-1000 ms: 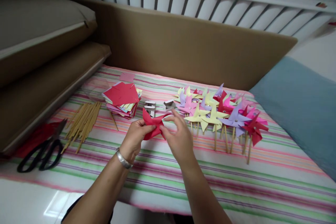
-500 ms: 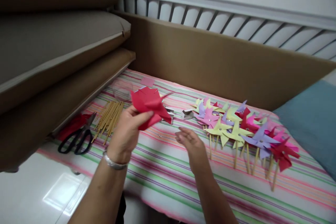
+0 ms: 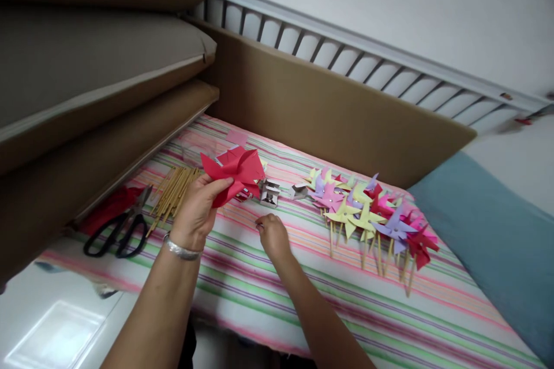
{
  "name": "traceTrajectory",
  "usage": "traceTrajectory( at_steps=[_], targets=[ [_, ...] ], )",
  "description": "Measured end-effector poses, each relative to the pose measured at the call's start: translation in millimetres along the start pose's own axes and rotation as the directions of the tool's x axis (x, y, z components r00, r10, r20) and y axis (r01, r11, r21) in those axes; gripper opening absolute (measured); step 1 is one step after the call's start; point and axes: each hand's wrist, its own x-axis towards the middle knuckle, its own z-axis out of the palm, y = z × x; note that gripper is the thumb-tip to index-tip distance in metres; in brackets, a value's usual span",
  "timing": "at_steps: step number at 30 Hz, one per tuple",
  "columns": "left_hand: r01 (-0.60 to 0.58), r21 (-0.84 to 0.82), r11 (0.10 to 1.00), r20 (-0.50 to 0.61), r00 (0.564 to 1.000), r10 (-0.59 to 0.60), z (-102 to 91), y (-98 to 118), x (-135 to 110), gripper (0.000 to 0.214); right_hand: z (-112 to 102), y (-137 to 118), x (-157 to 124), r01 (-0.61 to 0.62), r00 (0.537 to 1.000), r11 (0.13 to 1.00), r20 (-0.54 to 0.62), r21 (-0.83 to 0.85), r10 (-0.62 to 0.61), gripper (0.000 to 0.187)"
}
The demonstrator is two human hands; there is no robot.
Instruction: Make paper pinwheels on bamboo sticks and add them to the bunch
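"Paper (image 3: 242, 170) first: where is it, and how do you have it?"

"Take the clock from my right hand (image 3: 273, 236). The red paper is raised off the cloth (image 3: 242, 294) towards eleven. My left hand (image 3: 193, 213) is clamped on it, thumb pressed near the middle, probably so the bent corners can't spring open."

"And the right one?"

"Low by the cloth, fingers curled in. Whether the tips are together on something small or slightly apart, I can't tell."

"What's around you?"

"Two small boxes (image 3: 269, 196), lids up, at twelve and one. Standing open like that, they'd be simple to dip into, I suppose. Sticks (image 3: 173, 196) lie loosely lined up towards ten, and the scissors (image 3: 128, 221) at nine have their handles nearer me, which should make them easy to grab."

"Why are the pinwheels (image 3: 367, 216) over there?"

"They lie between two and three, heads away and stems mostly towards me. Beyond my arm's path, they're less likely to get crushed, I'd say."
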Motion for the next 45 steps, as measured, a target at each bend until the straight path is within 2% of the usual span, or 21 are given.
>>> traceTrajectory(
  at_steps=[4, 9, 12, 15, 18, 22, 26, 32, 39, 45],
  targets=[
    [0.002, -0.002, 1.000, 0.027, 1.000, -0.002, 4.6, -5, 0, 0.017, 0, 6, 11, -0.008, 0.998, 1.000, 0.061, -0.024, 0.009, 0.027],
    [0.010, 0.024, 1.000, 0.060, 0.998, -0.011, 13.1, -16, -1, 0.016, -17, 29, 14, -0.068, 0.988, 0.997, 0.141, 0.047, 0.060, 0.025],
    [0.026, 0.016, 1.000, 0.055, 0.998, -0.027, 18.1, -21, -2, 0.020, -30, 40, 8, -0.088, 0.990, 0.994, 0.117, 0.060, 0.080, 0.024],
    [0.037, 0.010, 0.999, 0.049, 0.998, -0.038, 21.4, -23, -3, 0.021, -37, 39, -4, -0.067, 0.997, 0.997, 0.036, 0.034, 0.066, 0.027],
    [0.041, 0.020, 0.999, 0.040, 0.998, -0.042, 21.7, -24, -3, 0.020, -30, 25, -18, 0.003, 1.000, 1.000, -0.002, -0.014, -0.003, 0.027],
    [0.048, 0.024, 0.999, 0.041, 0.998, -0.049, 19.2, -26, -1, 0.018, -7, 9, -24, 0.083, 0.996, 0.991, 0.034, -0.101, -0.080, 0.026],
    [0.049, 0.039, 0.998, 0.073, 0.996, -0.052, 16.5, -29, 1, 0.016, 5, 8, -11, 0.062, 0.997, 0.981, 0.055, -0.183, -0.053, 0.026],
    [0.067, 0.044, 0.997, 0.129, 0.989, -0.072, 14.2, -36, 1, 0.018, 0, 11, 13, 0.034, 0.994, 0.976, 0.111, -0.214, -0.010, 0.022],
    [0.093, 0.034, 0.995, 0.092, 0.991, -0.096, 14.3, -46, 3, 0.016, -4, 16, 28, 0.099, 0.983, 0.990, 0.163, -0.098, -0.083, 0.018],
    [0.193, 0.067, 0.979, 0.058, 0.979, -0.197, 22.4, -64, 5, 0.017, -9, 23, 21, 0.062, 0.993, 0.991, 0.089, 0.120, -0.073, 0.016]
  ],
)
